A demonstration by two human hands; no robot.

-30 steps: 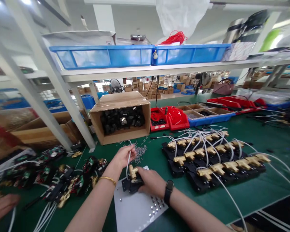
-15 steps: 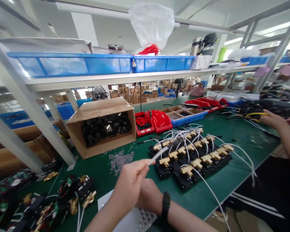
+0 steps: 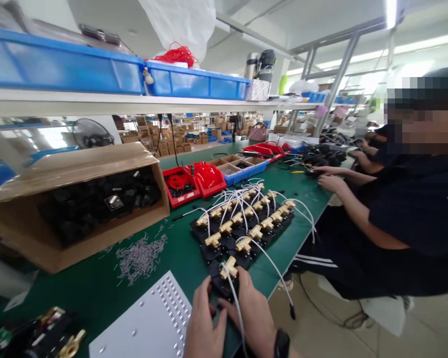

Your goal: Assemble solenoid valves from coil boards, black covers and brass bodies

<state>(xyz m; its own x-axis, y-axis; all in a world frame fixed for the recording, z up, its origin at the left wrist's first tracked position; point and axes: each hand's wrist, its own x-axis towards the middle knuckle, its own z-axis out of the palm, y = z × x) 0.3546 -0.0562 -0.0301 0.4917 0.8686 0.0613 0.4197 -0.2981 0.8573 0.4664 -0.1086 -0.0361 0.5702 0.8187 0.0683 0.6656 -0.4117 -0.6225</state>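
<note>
Both hands are at the near end of the rows, around a black unit (image 3: 224, 287) with a brass T-shaped fitting (image 3: 229, 269) on top. My left hand (image 3: 204, 318) grips its left side with thumb and fingers. On the right side, my right hand (image 3: 252, 309), with a dark band at the wrist, wraps the same unit. Its white cable (image 3: 236, 303) hangs down between my hands. Just beyond stand rows of similar black units with brass fittings (image 3: 244, 243), and their white cables arch over them. The unit's underside is hidden.
A light metal plate (image 3: 142, 323) with rows of studs lies left of my hands. Behind it are a pile of small pins (image 3: 140, 256) and an open carton (image 3: 72, 256) of black parts. Red bins (image 3: 212, 184) stand farther back. A co-worker (image 3: 406, 214) sits on the right.
My view has swung right, bringing the co-worker into sight. My hands, crossed before with a pale, blurred thin piece at the fingers, now hold a black unit at the row's near end.
</note>
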